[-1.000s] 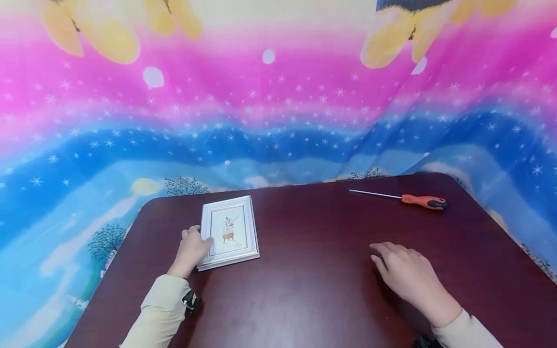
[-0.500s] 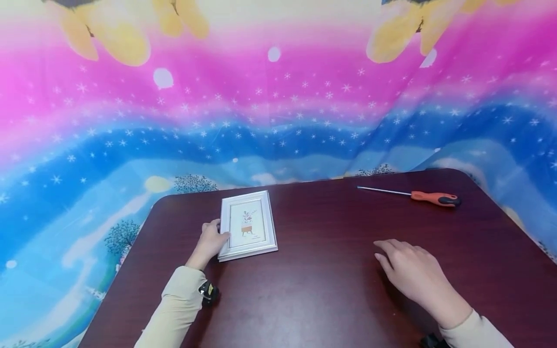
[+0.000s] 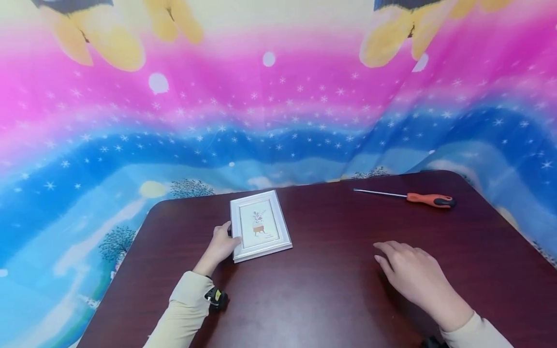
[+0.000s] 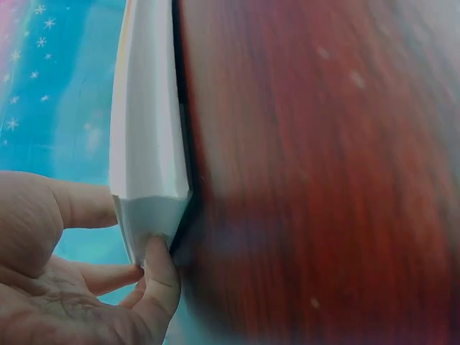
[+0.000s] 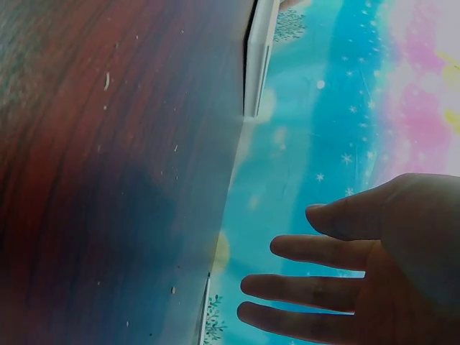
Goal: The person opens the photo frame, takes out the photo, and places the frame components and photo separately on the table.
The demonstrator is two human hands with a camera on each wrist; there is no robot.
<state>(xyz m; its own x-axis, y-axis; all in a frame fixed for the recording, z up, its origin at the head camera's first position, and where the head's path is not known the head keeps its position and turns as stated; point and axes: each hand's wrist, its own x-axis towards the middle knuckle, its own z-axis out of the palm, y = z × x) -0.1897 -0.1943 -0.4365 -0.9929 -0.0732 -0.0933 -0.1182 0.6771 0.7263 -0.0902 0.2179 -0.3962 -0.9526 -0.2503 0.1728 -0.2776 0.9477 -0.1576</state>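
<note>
Pinching the picture frame (image 3: 260, 226) from its left is the left hand (image 3: 221, 244); the right hand (image 3: 409, 268), fingers extended, is well apart.

Left hand (image 3: 222, 245): 1
Right hand (image 3: 413, 270): 1
Right-hand fingers (image 5: 302, 290) seen in the right wrist view: 3, plus 1 thumb (image 5: 352, 215)
White picture frame (image 3: 285, 234): 1
Plant picture (image 3: 258, 228) in the frame: 1
Screwdriver (image 3: 428, 199): 1
Table (image 3: 313, 285): 1
Printed cloth (image 3: 261, 145): 1
Sleeves (image 3: 184, 309): 2
Black wrist devices (image 3: 216, 298): 2
Large white dots (image 3: 269, 59) on the cloth's pink band: 3
</note>
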